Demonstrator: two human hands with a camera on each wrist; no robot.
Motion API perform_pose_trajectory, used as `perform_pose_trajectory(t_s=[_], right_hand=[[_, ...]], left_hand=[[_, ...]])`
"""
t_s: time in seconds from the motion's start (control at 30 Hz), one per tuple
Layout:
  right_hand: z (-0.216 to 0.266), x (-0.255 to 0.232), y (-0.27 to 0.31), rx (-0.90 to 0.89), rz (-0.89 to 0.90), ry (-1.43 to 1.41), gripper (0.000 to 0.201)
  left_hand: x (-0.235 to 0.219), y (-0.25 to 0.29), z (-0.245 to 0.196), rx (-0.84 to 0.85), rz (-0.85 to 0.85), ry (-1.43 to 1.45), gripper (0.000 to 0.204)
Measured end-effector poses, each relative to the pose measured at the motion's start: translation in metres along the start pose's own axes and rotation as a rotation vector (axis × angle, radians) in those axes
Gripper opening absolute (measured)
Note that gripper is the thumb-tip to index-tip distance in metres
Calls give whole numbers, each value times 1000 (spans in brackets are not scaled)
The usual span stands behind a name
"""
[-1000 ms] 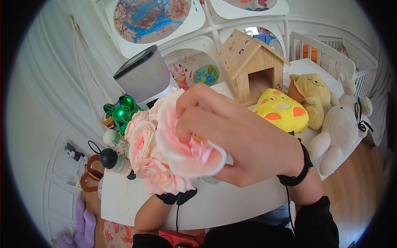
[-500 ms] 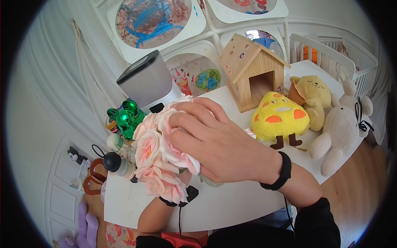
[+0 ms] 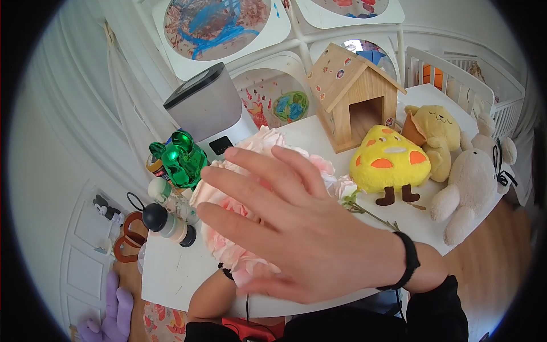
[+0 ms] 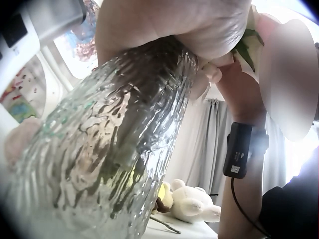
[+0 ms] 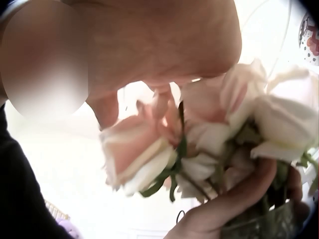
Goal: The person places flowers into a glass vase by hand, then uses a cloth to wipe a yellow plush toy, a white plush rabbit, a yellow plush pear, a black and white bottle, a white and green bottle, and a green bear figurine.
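My right hand (image 3: 290, 228) is spread, fingers straight, over a bunch of pale pink roses (image 3: 268, 139); in the right wrist view it hovers above the blooms (image 5: 137, 159), and I cannot tell whether it touches them. Hidden under the roses in the head view, my left hand (image 4: 172, 25) curls round the upper part of a ribbed glass vase (image 4: 109, 149). The right wrist view has the left hand's thumb and fingers (image 5: 239, 199) around the vase's neck, with stems inside the glass. One separate rose (image 3: 345, 187) lies on the table beside the bunch.
Left of the roses stand a shiny green figure (image 3: 181, 162), a black-capped bottle (image 3: 168, 222) and a grey bin-like appliance (image 3: 205, 105). A wooden house (image 3: 359, 97) is at the back, with yellow (image 3: 390, 162), tan (image 3: 437, 137) and cream (image 3: 470, 182) plush toys to the right.
My right hand, earlier curled on a rose and then resting on the bunch, has spread its fingers. The separate rose and its stem now show more beside the bunch.
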State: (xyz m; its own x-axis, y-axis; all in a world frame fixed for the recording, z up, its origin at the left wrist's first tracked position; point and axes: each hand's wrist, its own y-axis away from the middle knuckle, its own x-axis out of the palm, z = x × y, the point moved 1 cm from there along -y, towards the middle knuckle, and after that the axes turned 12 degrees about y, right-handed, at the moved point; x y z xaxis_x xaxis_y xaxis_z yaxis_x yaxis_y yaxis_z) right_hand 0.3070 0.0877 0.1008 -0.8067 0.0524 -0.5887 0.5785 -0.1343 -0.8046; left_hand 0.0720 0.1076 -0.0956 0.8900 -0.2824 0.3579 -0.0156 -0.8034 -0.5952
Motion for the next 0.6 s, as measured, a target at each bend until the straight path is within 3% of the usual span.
perform_pose_trajectory(t_s=[0.13, 0.2, 0.33, 0.4, 0.47, 0.57, 0.6], right_hand=[[-8, 18, 2, 111, 42, 152, 68], [-9, 18, 3, 86, 86, 287, 65], [-27, 8, -2, 18, 19, 72, 61], [-48, -3, -6, 45, -320, -85, 50], [-67, -8, -2, 269, -381, -113, 39], [-102, 22, 10, 402, -244, -32, 26], [-110, 37, 19, 429, -81, 40, 27]], left_hand=[[-3, -18, 16, -20, -25, 43, 57], [-19, -5, 0, -17, -39, 69, 58], [-27, -4, -2, -13, -56, 121, 58], [-33, 16, -4, -15, -87, 143, 59], [-44, 22, -12, -18, -118, 161, 59], [-48, -2, -10, -19, -136, 183, 60], [-45, -14, -4, -24, -141, 191, 60]])
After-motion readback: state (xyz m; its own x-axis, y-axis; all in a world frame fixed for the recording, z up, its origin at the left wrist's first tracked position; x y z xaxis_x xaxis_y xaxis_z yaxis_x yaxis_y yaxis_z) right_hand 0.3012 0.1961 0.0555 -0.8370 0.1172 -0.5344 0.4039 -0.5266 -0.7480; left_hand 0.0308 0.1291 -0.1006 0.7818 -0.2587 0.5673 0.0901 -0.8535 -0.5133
